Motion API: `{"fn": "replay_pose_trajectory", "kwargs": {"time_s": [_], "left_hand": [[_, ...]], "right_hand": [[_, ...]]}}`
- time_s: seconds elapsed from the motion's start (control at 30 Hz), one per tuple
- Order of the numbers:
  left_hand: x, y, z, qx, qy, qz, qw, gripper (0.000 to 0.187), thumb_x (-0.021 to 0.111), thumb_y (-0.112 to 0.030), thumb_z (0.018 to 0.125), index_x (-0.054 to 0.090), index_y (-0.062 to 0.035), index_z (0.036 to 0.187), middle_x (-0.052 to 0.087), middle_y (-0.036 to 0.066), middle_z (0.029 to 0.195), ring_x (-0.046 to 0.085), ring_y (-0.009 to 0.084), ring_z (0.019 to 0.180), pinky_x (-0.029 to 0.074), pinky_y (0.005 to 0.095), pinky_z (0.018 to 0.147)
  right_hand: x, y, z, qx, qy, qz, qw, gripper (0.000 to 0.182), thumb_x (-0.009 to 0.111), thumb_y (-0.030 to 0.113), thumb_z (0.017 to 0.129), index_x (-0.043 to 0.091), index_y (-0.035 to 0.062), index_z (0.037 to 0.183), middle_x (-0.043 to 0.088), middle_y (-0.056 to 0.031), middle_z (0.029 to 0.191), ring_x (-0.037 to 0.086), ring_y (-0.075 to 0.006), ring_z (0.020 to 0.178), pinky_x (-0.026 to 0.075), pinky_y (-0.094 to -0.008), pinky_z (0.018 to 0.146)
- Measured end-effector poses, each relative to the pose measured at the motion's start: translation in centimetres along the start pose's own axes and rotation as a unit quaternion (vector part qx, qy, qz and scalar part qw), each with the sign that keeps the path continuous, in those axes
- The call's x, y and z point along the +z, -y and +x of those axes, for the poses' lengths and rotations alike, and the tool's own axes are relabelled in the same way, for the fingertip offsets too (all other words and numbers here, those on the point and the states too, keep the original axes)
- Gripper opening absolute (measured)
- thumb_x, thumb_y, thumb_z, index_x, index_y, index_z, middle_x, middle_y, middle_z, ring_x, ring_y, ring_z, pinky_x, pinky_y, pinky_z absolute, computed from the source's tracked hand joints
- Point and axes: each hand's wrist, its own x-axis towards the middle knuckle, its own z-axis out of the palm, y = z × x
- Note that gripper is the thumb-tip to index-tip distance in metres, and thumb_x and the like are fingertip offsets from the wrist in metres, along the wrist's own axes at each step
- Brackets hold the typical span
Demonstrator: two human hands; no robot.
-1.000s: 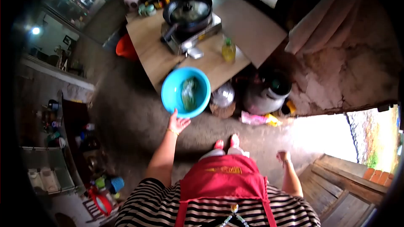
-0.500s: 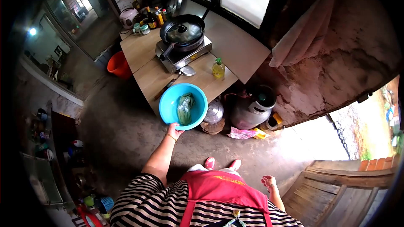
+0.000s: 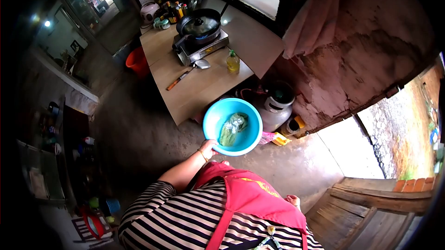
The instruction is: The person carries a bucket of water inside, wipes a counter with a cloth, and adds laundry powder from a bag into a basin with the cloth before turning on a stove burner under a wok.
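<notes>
— What are we holding?

— We are gripping the blue bowl (image 3: 232, 126) by its near rim with our left hand (image 3: 209, 148). Wet green leaves (image 3: 231, 128) are lying inside it.

— Where is it?

— It is hanging in the air, over the floor, just beside the wooden table (image 3: 199, 87).

— And our right hand (image 3: 292, 200)?

— It is peeking out low by our red apron (image 3: 250, 194). We cannot tell how its fingers are sitting.

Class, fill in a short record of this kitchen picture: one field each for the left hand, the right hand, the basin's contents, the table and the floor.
Left hand: left hand grips the rim of the blue basin
Right hand: right hand low by the apron, holds nothing seen
Contents: wet greens
Table: stove with lidded pan, oil bottle, spatula
Floor: gas cylinder, orange bucket
</notes>
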Motion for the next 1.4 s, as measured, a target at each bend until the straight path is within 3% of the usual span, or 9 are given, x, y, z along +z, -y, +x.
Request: {"fn": "replay_pose_trajectory", "kwargs": {"time_s": [0.13, 0.33, 0.43, 0.57, 0.6, 0.77, 0.97, 1.13, 1.4], "left_hand": [[5.6, 6.4, 0.6, -0.041, -0.018, 0.031, 0.999, 0.027, 0.055, -0.008, 0.066, 0.050, -0.0009, 0.091, 0.054, 0.014, 0.086, 0.058, 0.0302, 0.074, 0.052, 0.0438, 0.057], [16.1, 11.6, -1.9, -0.084, -0.018, 0.116, 0.990, 0.028, 0.054, -0.004, 0.068, 0.050, 0.0050, 0.094, 0.055, 0.016, 0.082, 0.060, 0.0299, 0.070, 0.055, 0.0437, 0.056], [19.3, 14.3, -1.8, -0.093, 0.010, 0.126, 0.988, 0.026, 0.054, -0.003, 0.069, 0.050, 0.0050, 0.094, 0.056, 0.015, 0.081, 0.060, 0.0300, 0.073, 0.055, 0.0453, 0.058], [24.6, 14.9, -4.0, -0.116, 0.040, 0.161, 0.979, 0.027, 0.054, -0.003, 0.069, 0.051, 0.0013, 0.095, 0.057, 0.013, 0.087, 0.061, 0.0271, 0.077, 0.054, 0.0442, 0.066], [25.9, 14.8, -4.4, -0.127, 0.034, 0.192, 0.973, 0.028, 0.054, -0.004, 0.069, 0.051, 0.0024, 0.097, 0.057, 0.014, 0.089, 0.061, 0.0274, 0.078, 0.054, 0.0443, 0.066], [29.8, 15.5, -2.3, -0.131, 0.117, 0.254, 0.951, 0.032, 0.054, -0.005, 0.068, 0.052, 0.0014, 0.100, 0.059, 0.014, 0.090, 0.062, 0.0276, 0.078, 0.054, 0.0455, 0.066], [35.0, 14.2, -1.7, -0.139, 0.173, 0.298, 0.928, 0.037, 0.054, -0.003, 0.067, 0.053, 0.0018, 0.104, 0.060, 0.014, 0.087, 0.063, 0.0264, 0.074, 0.054, 0.0478, 0.065], [36.2, 13.1, -1.5, -0.130, 0.209, 0.343, 0.907, 0.035, 0.057, -0.010, 0.071, 0.053, 0.0025, 0.103, 0.061, 0.012, 0.086, 0.063, 0.0226, 0.074, 0.054, 0.0420, 0.063], [32.1, 12.3, -0.2, -0.138, 0.227, 0.280, 0.922, 0.039, 0.057, -0.009, 0.072, 0.052, -0.0018, 0.110, 0.061, 0.011, 0.093, 0.063, 0.0236, 0.081, 0.052, 0.0454, 0.072]], "right_hand": [[-5.9, -4.5, -0.8, -0.039, -0.018, 0.008, 0.999, 0.012, 0.055, 0.011, 0.082, 0.061, 0.0043, 0.090, 0.064, -0.0096, 0.071, 0.061, -0.0176, 0.056, 0.047, -0.0289, 0.046], [-14.3, -20.9, 4.3, 0.105, -0.102, 0.189, 0.971, 0.011, 0.052, 0.004, 0.081, 0.058, -0.0008, 0.088, 0.063, -0.0136, 0.067, 0.060, -0.0237, 0.052, 0.050, -0.0330, 0.045], [-16.7, -21.1, 2.7, 0.112, -0.114, 0.157, 0.975, 0.011, 0.051, 0.003, 0.080, 0.058, -0.0012, 0.087, 0.062, -0.0144, 0.066, 0.060, -0.0249, 0.051, 0.049, -0.0331, 0.044], [-18.2, -13.2, -1.5, 0.049, -0.079, 0.193, 0.977, 0.010, 0.051, 0.004, 0.081, 0.056, 0.0034, 0.089, 0.060, -0.0088, 0.063, 0.058, -0.0206, 0.049, 0.042, -0.0275, 0.038], [-18.1, -12.6, -1.2, 0.044, -0.025, 0.294, 0.954, 0.010, 0.056, 0.009, 0.082, 0.054, 0.0064, 0.092, 0.061, -0.0072, 0.068, 0.059, -0.0189, 0.052, 0.040, -0.0248, 0.037], [-15.6, 0.3, -2.8, 0.047, 0.053, 0.382, 0.922, 0.038, 0.056, 0.036, 0.084, 0.050, 0.0102, 0.111, 0.060, -0.0100, 0.100, 0.061, -0.0219, 0.083, 0.049, -0.0293, 0.059], [-11.8, 12.6, -3.7, -0.104, 0.193, 0.472, 0.854, 0.057, 0.048, 0.046, 0.085, 0.034, 0.0116, 0.128, 0.047, -0.0097, 0.123, 0.055, -0.0265, 0.102, 0.050, -0.0344, 0.069], [-9.3, 15.6, -1.8, -0.077, 0.145, 0.499, 0.851, 0.035, 0.056, 0.037, 0.083, 0.046, 0.0134, 0.107, 0.059, -0.0051, 0.098, 0.061, -0.0184, 0.071, 0.051, -0.0315, 0.052], [-6.4, 17.9, -0.4, -0.062, 0.099, 0.431, 0.895, 0.022, 0.056, 0.017, 0.078, 0.049, 0.0084, 0.097, 0.061, -0.0068, 0.081, 0.062, -0.0205, 0.062, 0.052, -0.0309, 0.048]]}}
